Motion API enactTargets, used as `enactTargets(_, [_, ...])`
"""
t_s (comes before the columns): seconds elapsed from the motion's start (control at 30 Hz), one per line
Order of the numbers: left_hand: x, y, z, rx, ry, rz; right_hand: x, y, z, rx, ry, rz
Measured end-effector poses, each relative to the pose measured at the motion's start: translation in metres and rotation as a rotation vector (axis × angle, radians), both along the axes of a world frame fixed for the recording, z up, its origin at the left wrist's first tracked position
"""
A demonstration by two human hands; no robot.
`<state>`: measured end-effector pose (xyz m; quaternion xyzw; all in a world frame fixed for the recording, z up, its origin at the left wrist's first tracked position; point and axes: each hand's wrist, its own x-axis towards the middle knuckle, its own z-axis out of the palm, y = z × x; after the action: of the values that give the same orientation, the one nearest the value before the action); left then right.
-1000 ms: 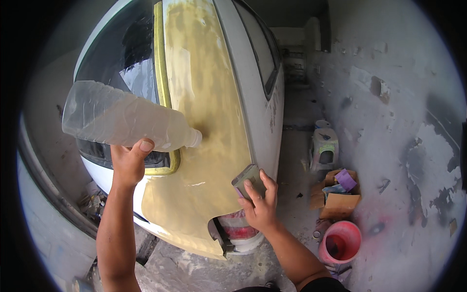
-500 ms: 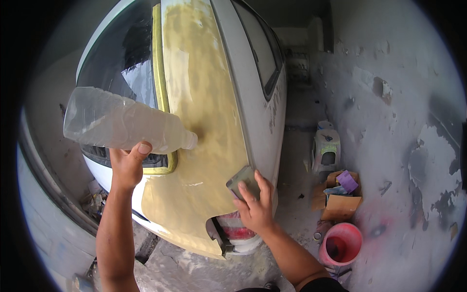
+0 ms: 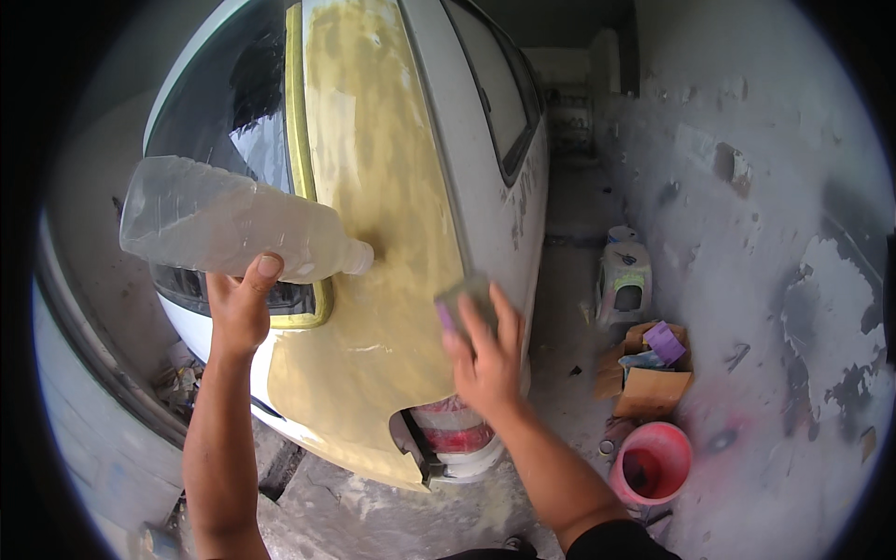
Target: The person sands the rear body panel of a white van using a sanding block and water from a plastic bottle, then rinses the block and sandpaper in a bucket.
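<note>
holds a translucent bottle in the closed left hand, tipped neck-first toward the yellowish car panel, probably for easy pouring. grips a purple-edged block over the panel's right side in the right hand, with fingers spread, apparently for even pressure.

The bottle sits centre left, the block centre, both before the car; a box (bucket below it) stands lower right.

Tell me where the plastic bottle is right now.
In the head view, the plastic bottle is left of centre, tilted in the left hand, in front of the dark window and the yellowish panel.
</note>
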<state>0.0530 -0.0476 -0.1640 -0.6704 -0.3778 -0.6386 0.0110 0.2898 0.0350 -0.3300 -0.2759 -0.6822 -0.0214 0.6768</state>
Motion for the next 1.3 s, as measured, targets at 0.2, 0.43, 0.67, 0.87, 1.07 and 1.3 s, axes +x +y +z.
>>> enactTargets(0.2, [0.005, -0.002, 0.002, -0.02, 0.0, 0.019, 0.001, 0.045, 0.079, -0.032, 0.043, 0.164])
enactTargets(0.43, [0.007, -0.002, -0.003, -0.001, 0.03, 0.023, 0.008, -0.016, -0.04, 0.037, -0.052, 0.035])
enactTargets(0.67, [-0.006, -0.004, -0.015, -0.035, 0.039, 0.071, 0.002, 0.053, 0.062, 0.017, 0.059, 0.228])
enactTargets(0.87, [-0.011, 0.0, -0.021, -0.064, 0.019, -0.058, -0.003, -0.035, -0.075, 0.022, 0.016, 0.051])
enactTargets(1.07, [-0.018, -0.007, -0.02, -0.124, 0.052, -0.091, 0.002, 0.039, 0.032, 0.024, 0.039, 0.072])
enactTargets(1.3, [-0.044, -0.003, -0.036, -0.108, 0.051, -0.14, -0.035, -0.063, -0.079, -0.082, 0.052, -0.112])
